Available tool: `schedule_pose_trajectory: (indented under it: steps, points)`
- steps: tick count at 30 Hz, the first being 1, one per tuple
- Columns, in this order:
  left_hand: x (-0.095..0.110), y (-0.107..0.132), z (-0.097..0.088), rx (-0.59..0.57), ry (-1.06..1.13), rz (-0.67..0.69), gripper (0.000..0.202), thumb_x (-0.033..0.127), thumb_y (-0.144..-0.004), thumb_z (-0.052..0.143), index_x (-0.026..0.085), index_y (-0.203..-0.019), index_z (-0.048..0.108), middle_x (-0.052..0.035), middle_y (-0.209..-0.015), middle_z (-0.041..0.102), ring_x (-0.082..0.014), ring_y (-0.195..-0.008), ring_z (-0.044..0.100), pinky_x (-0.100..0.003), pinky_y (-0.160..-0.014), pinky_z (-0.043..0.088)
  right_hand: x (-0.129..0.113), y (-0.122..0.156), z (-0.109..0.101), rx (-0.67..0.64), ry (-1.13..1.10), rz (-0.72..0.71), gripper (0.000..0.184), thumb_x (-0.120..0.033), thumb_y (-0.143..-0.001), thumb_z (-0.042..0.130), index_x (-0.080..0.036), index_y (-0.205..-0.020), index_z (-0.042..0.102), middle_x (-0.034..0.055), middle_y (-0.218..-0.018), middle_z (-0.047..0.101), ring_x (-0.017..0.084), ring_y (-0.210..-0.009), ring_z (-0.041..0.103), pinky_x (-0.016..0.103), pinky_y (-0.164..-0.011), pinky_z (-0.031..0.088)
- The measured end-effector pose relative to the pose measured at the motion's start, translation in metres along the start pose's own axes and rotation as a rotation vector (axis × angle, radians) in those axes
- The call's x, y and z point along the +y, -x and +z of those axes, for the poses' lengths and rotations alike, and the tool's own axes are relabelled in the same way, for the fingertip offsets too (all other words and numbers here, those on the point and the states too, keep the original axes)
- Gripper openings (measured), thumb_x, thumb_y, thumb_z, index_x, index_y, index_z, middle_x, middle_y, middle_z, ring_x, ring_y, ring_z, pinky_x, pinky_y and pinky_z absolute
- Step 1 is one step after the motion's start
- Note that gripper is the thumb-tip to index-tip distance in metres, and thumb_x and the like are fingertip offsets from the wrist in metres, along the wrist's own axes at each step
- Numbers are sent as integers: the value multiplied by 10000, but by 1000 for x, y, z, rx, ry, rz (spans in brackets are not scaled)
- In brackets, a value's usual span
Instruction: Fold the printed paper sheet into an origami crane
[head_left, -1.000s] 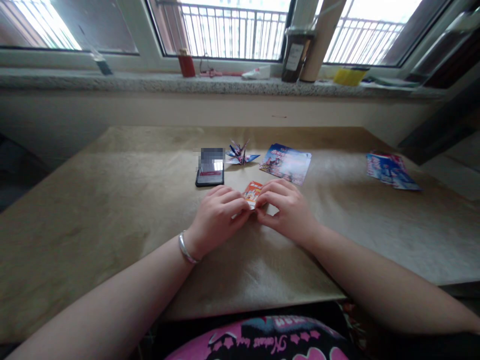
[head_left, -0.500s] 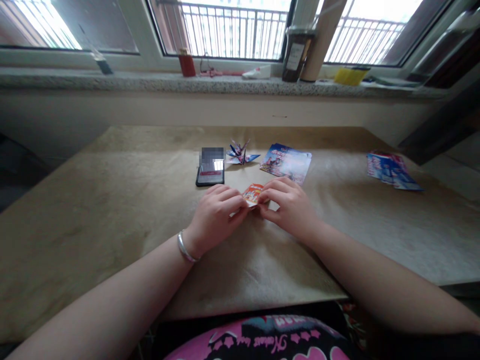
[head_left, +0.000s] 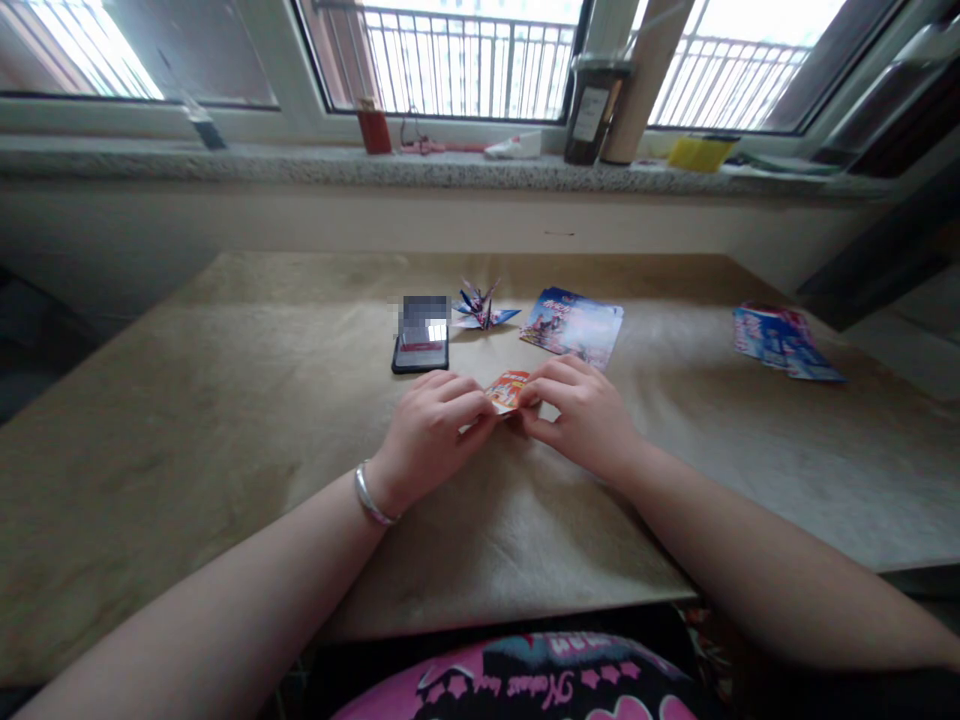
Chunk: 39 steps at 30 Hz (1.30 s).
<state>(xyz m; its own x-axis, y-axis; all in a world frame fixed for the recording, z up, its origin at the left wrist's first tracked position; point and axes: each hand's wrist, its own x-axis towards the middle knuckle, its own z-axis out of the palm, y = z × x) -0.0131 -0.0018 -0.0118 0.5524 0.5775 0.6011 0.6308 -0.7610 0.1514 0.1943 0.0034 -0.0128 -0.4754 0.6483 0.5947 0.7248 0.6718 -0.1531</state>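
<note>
A small folded piece of orange printed paper [head_left: 508, 390] is held just above the table between both hands. My left hand [head_left: 439, 420], with a silver bangle at the wrist, pinches its left edge between thumb and forefinger. On the other side my right hand [head_left: 579, 412] grips the right edge with thumb and fingertips, covering part of it. Beyond the hands stand a phone [head_left: 421, 345] lying flat, a folded paper crane [head_left: 484, 308] in blue and pink, and a stack of blue printed sheets [head_left: 577, 325].
More blue and pink printed papers [head_left: 787, 343] lie at the right of the table [head_left: 225, 420]. Behind it a stone windowsill [head_left: 300, 165] carries a red container [head_left: 373, 127], a dark lidded jar [head_left: 595, 110] and a yellow object [head_left: 701, 152].
The orange paper has tilted slightly, and my right fingers have shifted a little on its edge. Everything else stays as it was.
</note>
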Motion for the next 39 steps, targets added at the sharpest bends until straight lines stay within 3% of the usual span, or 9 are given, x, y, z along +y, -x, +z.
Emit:
schedule_pose_trajectory:
  steps: [9, 17, 26, 33, 39]
  points:
    - [-7, 2, -1, 32, 107, -88, 114, 284, -860, 614, 185, -819, 652, -16, -777, 635, -125, -689, 553, -249, -668, 438, 6, -1, -3, 61, -16, 16, 62, -184, -766, 610, -216, -736, 653, 40, -830, 661, 201, -824, 573, 336, -777, 477]
    - [-9, 1, -4, 55, 169, -175, 153, 295, -858, 620, 180, -769, 666, -2, -717, 565, -110, -640, 518, -217, -574, 401, 9, -2, -6, 90, -36, 44, 66, -173, -765, 604, -214, -741, 651, 42, -826, 668, 205, -819, 580, 341, -778, 489]
    - [-17, 4, -1, 14, 233, -307, 144, 219, -907, 533, 191, -933, 671, -25, -890, 588, -130, -793, 568, -258, -725, 461, 16, -2, -6, 110, -55, 87, 64, -159, -752, 606, -213, -721, 621, 43, -807, 658, 209, -814, 581, 348, -765, 488]
    - [-18, 3, 0, 48, 259, -357, 166, 264, -890, 550, 187, -946, 687, -22, -829, 572, -123, -722, 553, -245, -650, 462, 19, -2, -6, 132, -89, 115, 64, -156, -752, 596, -212, -727, 612, 44, -795, 641, 205, -799, 586, 346, -750, 481]
    - [-21, 4, 5, 95, 450, -460, 217, 335, -892, 539, 171, -954, 667, -30, -819, 649, -121, -673, 590, -223, -579, 479, 24, 0, -3, 98, -171, 31, 61, -161, -760, 595, -213, -760, 628, 49, -823, 642, 204, -818, 582, 347, -758, 482]
